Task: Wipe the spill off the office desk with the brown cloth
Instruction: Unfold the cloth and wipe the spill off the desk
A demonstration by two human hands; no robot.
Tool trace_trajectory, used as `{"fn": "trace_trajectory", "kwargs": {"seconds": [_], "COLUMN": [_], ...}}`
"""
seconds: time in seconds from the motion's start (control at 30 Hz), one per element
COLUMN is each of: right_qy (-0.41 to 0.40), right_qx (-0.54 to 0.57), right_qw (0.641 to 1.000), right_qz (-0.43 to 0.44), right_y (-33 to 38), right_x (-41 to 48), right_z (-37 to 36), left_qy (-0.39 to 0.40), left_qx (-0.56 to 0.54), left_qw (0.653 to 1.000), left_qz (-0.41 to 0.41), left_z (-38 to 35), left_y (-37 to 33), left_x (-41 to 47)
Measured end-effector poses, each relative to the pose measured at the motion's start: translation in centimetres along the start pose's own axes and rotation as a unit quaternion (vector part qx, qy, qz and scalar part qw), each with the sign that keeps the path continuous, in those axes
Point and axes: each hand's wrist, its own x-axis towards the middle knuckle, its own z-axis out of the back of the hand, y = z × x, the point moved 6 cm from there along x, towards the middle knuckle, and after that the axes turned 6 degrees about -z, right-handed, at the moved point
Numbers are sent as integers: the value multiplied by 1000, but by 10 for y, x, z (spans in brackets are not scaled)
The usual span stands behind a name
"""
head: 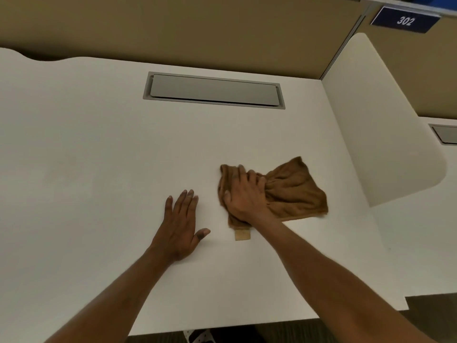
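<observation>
**Pressing the brown cloth to the white surface**

Pressing down on the brown cloth (291, 191), the right hand (243, 195) lies palm-down over the cloth's left part, its fingers bunching the fabric into folds beneath them; the grip is a gathered clutch on the terry rather than a flat palm. The cloth sits on the white surface (99, 157), right of centre, and its loose right half fans out flat toward the curved white divider panel (380, 125). A pale tan label tab (242, 234) sticks out from the cloth's near edge, just beside the right wrist.

The left hand (181, 225) rests flat on the surface to the left of the cloth, near it but not touching, with the fingers extended close together and the thumb splayed out to the right; it holds nothing.

No liquid or stain can be made out on the surface around the cloth.

Farther back, a grey rectangular cable-access flap (214, 90) is set flush into the surface, shut. Behind it rises a tan partition wall (173, 28). At the upper right a dark blue sign (405, 20) reads "302". A second surface with its own grey flap shows beyond the divider at the right edge.
</observation>
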Motion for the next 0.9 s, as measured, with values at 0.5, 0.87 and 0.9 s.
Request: {"fn": "trace_trajectory", "kwargs": {"seconds": [0.5,0.87,0.9], "right_qy": [-4,54,74], "right_qx": [29,78,51], "right_qw": [997,991,990], "right_qz": [71,90,106], "right_y": [42,-10,-17], "right_x": [-140,-126,-118], "right_z": [-14,33,34], "left_qy": [1,-9,-24], "left_qx": [-48,-67,-70], "left_qw": [999,996,996], "left_qz": [-1,-50,-44], "left_z": [8,1,3], "left_y": [-5,-49,-50], "left_x": [-11,-29,-27]}}
